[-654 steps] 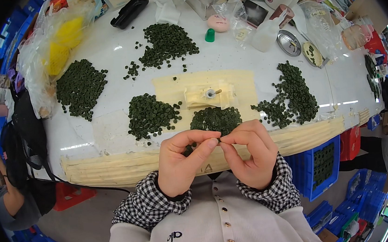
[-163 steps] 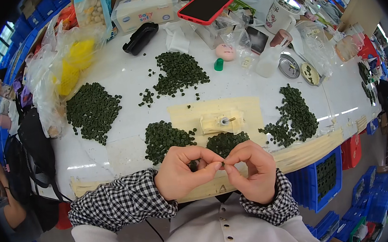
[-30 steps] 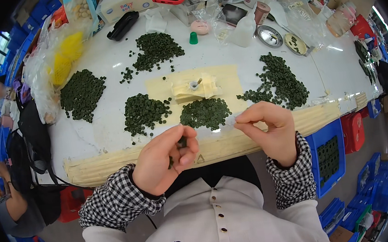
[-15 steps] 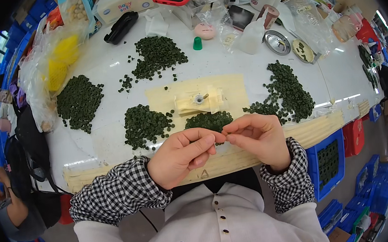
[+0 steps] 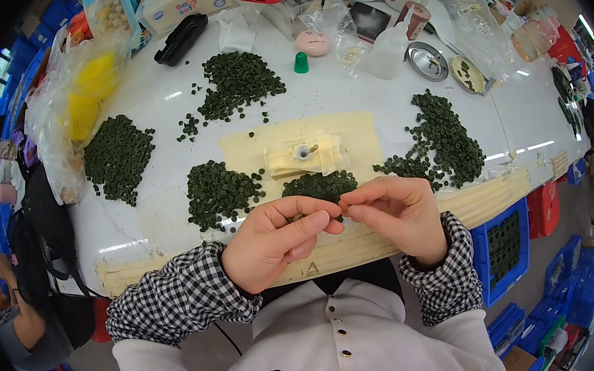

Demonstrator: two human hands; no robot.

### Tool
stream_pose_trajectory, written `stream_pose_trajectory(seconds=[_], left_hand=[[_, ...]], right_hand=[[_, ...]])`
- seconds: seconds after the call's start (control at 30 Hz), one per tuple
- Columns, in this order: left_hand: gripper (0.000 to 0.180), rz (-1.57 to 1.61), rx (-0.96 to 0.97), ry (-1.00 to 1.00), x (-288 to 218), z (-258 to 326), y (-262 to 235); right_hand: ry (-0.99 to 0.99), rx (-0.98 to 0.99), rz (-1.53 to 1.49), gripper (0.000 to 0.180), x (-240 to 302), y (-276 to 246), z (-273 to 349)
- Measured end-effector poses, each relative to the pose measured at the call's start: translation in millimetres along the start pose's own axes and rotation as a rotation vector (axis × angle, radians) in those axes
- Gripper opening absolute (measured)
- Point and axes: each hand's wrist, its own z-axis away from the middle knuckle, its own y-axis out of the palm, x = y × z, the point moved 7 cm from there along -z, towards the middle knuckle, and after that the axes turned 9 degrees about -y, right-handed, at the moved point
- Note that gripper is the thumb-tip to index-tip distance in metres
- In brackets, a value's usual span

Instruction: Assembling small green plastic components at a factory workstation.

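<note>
At far left on the table (image 5: 356, 97), note the left heap (image 5: 120, 161) of green discs; nearer the hands, the middle heap (image 5: 221, 194).

Left hand (image 5: 274, 241): thumb and forefinger close together at the tips, other fingers curled. Apparently pinching one small green part (image 5: 340, 218), mostly covered by skin. Cannot tell of further pieces inside the curl.

Part location: at the meeting point of both sets of fingertips, above the near table edge and on the near side of the front heap (image 5: 320, 183). Orientation: cannot tell. Too little exposed to read a facing direction or a long axis.

Main risk — a dropped part, from a slack or off-centre pinch on so small a piece. Likely consequence: loss among similar pieces in the front heap, or a fall over the edge. Second risk: slipping fingertips, from working so tightly together with the view blocked.

Just beyond the front heap: the taped block (image 5: 282, 164), apart from both hands.

Right hand (image 5: 404, 218): thumb and forefinger nearly meeting, right beside the left fingertips. Cannot tell of any hold on the part.

Farther right: the right heap (image 5: 446, 142). Possible mixing with the front heap — from a sideways nudge by the right hand. Below the edge: the blue bin (image 5: 482, 260).
</note>
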Motion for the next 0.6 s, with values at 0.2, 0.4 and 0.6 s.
stream_pose_trajectory(seconds=[0.2, 0.4, 0.6], left_hand=[[0.019, 0.005, -0.003, 0.012, 0.2, -0.1, -1.9], [0.013, 0.038, 0.002, 0.007, 0.8, -0.1, -4.1], [0.015, 0.060, 0.019, 0.060, -0.6, -1.8, -6.0]], right_hand=[[-0.033, 0.006, 0.001, 0.019, -0.1, 0.6, 0.2], [-0.035, 0.009, 0.005, 0.020, 2.1, 1.6, 0.3], [-0.110, 0.028, 0.081, 0.018, 8.4, -0.1, -1.8]])
